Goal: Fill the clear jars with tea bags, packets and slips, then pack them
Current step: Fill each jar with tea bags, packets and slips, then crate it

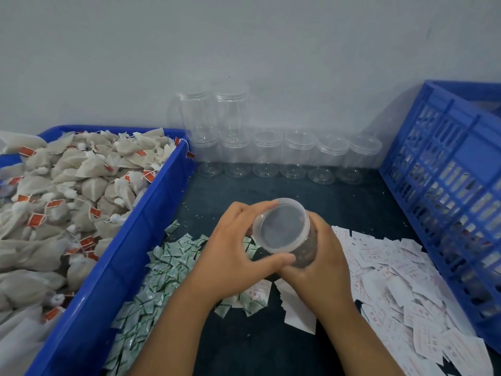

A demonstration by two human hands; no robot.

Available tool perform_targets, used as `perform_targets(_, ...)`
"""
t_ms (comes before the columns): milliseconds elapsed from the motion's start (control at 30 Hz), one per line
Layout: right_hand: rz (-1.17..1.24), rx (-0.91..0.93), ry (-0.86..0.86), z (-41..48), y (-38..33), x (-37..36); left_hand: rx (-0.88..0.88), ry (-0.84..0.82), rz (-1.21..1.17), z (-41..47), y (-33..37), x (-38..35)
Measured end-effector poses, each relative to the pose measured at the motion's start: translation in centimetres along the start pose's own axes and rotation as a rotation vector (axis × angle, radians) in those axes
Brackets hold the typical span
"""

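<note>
Clear jar held over mid-bench, tilted, its lid facing the camera; contents dark, not identifiable. Left hand: fingers and thumb curl round the lid rim. Right hand grips the jar body from below.

Print on red tags, packets and slips too small to read.

- Blue tray, left edge: tea bags, heaped.
- Green-and-white packets: loose pile beside the tray.
- White slips: spread toward the near right corner.
- Empty jars: row along the far edge, two more stacked on top.
- Blue slatted crate: right edge.
</note>
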State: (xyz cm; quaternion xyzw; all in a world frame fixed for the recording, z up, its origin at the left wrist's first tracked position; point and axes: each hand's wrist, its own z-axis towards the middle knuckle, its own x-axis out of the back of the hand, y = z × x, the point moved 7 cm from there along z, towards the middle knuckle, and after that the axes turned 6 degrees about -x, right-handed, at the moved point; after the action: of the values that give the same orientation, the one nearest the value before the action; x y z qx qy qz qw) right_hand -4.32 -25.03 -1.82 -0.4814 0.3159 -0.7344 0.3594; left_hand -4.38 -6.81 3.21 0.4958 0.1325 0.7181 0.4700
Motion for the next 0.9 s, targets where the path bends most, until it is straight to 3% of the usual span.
perform_targets(200, 0.167, 0.029, -0.354, -0.8, -0.3, -1.9, -0.186, -0.108, -0.105, 0.0, 1.5, -0.5)
perform_targets(300, 0.076, 0.101, -0.26, -0.7, -0.8, -1.8, -0.226, 0.016, 0.032, -0.2, 1.9, -0.1)
perform_targets(433, -0.163, 0.253, -0.017, -0.6, -2.0, -1.4, -0.095, 0.263, 0.242, -0.7, 1.1, 0.9)
perform_targets(500, -0.211, 0.264, 0.042, -0.6, -2.0, -1.3, -0.004, 0.346, 0.15, -0.9, 0.1, 1.6)
perform_targets(567, -0.196, 0.197, 0.065, -0.3, -1.3, -0.7, 0.155, 0.444, -0.094, -1.1, -2.2, 2.3)
perform_targets(633, -0.019, 0.089, 0.061, 0.0, -0.3, 0.3, 0.359, 0.494, -0.403, -1.1, -4.6, 2.3)
perform_targets(700, 0.268, -0.016, 0.079, 0.2, 0.5, 1.1, 0.502, 0.443, -0.48, -1.1, -6.2, 1.3)
perform_targets(767, 0.457, -0.089, 0.135, 0.4, 1.1, 1.6, 0.556, 0.343, -0.333, -1.0, -7.0, 0.1)
perform_targets(900, 0.612, -0.135, 0.113, 0.5, 2.0, 1.1, 0.424, 0.205, 0.03, -0.9, -7.2, -2.1)
